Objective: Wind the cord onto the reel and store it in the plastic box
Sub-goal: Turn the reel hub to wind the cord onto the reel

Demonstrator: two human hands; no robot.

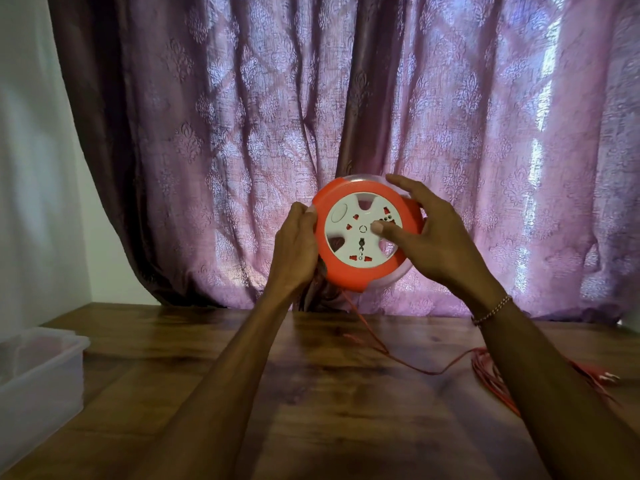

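I hold a round orange reel [332, 268] with a white socket face up in the air above the wooden table [311, 393]. My left hand [294, 247] grips its left rim. My right hand [433, 237] wraps the right rim, with the thumb pressed on the white face near the centre. A thin red cord [408, 365] hangs from the reel's bottom, runs across the table to the right and ends in a loose bundle [491, 375] partly hidden by my right forearm. A translucent plastic box [41, 368] stands open at the left edge.
A purple patterned curtain [242, 133] hangs right behind the table. A white wall [31, 168] lies to the left. The cord's plug end [606, 377] rests at the far right of the table.
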